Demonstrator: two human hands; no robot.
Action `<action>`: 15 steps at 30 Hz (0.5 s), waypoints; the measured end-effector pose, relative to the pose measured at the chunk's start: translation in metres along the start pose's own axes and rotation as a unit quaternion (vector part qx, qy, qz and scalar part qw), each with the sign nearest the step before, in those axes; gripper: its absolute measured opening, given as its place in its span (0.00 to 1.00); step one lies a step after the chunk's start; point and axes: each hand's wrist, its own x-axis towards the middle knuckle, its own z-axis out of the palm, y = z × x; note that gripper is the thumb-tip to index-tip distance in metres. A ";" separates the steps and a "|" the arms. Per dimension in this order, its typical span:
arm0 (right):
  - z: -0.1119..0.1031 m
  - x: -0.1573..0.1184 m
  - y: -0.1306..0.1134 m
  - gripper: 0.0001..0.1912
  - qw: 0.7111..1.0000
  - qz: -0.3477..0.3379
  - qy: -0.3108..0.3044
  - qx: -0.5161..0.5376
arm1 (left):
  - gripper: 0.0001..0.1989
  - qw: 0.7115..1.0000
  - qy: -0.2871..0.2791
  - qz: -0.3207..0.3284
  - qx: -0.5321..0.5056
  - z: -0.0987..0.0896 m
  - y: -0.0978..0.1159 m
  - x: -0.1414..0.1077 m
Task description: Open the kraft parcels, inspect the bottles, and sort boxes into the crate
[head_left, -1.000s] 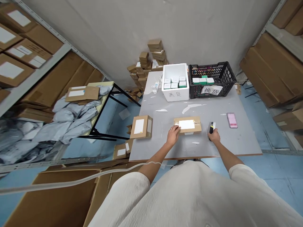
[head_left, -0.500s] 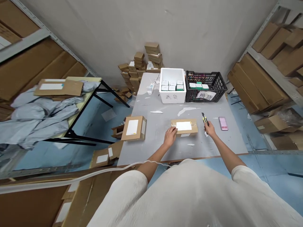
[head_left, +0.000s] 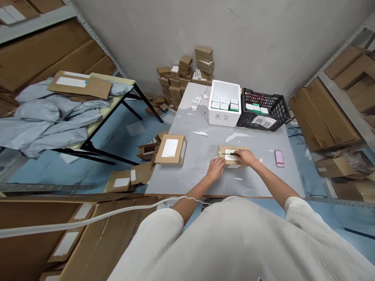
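A small cardboard box (head_left: 240, 149) with a white label lies flat near the front middle of the grey table. My left hand (head_left: 216, 168) rests on its front left corner, fingers bent against the cardboard. Over the top of the box, my right hand (head_left: 245, 157) is closed round a yellow and black utility knife (head_left: 231, 154), its tip pointing left at the box's left part. Whether the blade touches the box is too small to tell. Left of both hands sits another labelled cardboard box (head_left: 170, 149).
Behind are a white foam box (head_left: 224, 119) and a black crate (head_left: 263, 121), both holding small white-green boxes. A pink item (head_left: 279, 159) lies at the right. Grey bags (head_left: 55, 128) cover the left table. A white cable (head_left: 117, 214) crosses in front.
My right hand has moved left with the knife, from beside the box to over its top. My left hand stays at the box's left end. The camera view has shifted slightly.
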 end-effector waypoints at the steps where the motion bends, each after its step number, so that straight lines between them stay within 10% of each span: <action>1: -0.004 0.001 -0.008 0.14 0.999 -0.001 -0.018 -0.039 | 0.27 1.000 -0.006 0.000 0.012 -0.001 0.001 0.000; 15: -0.021 0.003 -0.035 0.20 0.977 -0.004 -0.080 -0.197 | 0.31 0.998 -0.041 0.011 0.052 -0.006 0.005 0.001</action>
